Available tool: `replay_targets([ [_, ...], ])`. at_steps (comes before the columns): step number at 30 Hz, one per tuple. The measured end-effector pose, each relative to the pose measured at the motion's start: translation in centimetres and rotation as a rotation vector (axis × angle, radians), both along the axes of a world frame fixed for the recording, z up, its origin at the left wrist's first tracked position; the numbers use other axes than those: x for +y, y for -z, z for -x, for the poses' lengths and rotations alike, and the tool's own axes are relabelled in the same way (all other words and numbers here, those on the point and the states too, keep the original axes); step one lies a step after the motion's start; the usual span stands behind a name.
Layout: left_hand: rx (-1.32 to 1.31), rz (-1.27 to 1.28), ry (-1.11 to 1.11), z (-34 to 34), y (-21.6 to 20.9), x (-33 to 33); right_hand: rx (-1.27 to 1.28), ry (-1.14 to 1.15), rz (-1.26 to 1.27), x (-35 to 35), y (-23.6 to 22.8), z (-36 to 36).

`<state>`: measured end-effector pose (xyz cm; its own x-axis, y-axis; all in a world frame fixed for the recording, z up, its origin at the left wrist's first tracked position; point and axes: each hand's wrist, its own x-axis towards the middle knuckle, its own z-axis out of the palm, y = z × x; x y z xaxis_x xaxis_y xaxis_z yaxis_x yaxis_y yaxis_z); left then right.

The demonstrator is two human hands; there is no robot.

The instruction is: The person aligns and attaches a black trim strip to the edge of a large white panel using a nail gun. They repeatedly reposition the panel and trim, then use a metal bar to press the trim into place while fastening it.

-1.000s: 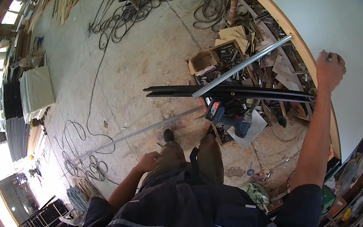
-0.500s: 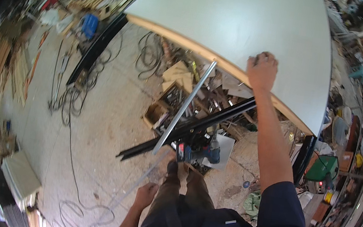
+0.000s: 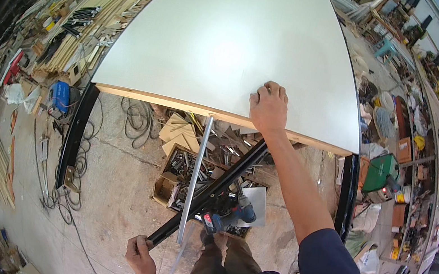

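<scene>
A large white panel (image 3: 187, 47) with a bare wooden edge lies before me on black metal legs. My right hand (image 3: 269, 109) rests on it near that edge. Its fingers are curled, and a small dark thing I cannot make out shows between them. At the lower left, my left hand (image 3: 141, 258) is closed at the near end of a black metal bar (image 3: 224, 180), which slants out from beneath the panel. A thin silver metal tube (image 3: 195, 179) runs from the panel's edge toward me, crossing over the bar.
Below the bar a blue cordless drill (image 3: 242, 211) lies by a white square sheet (image 3: 256, 202). A box of metal parts (image 3: 179, 162) sits on the floor. Cables (image 3: 70, 202) trail at left, near a blue machine (image 3: 58, 97). At right stands a green case (image 3: 380, 172).
My view has turned, so the panel edge now lies nearly level. My left hand has gone from beside my leg to the black bar's end. The right hand stays on the panel.
</scene>
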<state>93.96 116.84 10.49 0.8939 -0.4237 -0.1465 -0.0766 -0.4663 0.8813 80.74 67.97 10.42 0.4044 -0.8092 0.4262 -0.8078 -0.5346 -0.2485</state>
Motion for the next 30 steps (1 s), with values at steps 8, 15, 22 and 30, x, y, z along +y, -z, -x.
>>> replay_targets([
  [8,-0.041,0.208,0.226,2.7,-5.4,-0.5,0.068,-0.025,-0.006,-2.7,-0.2,0.8],
  [15,0.179,0.102,0.511,9.9,-2.9,4.3,-0.350,-0.262,-0.335,7.2,-8.3,8.9],
  [22,0.178,0.047,0.959,17.2,-1.2,0.7,-0.759,0.089,-0.507,28.5,-12.5,37.0],
  [30,0.046,0.077,1.101,30.3,-5.4,-10.2,-0.464,1.229,-0.888,59.7,10.0,69.1],
])
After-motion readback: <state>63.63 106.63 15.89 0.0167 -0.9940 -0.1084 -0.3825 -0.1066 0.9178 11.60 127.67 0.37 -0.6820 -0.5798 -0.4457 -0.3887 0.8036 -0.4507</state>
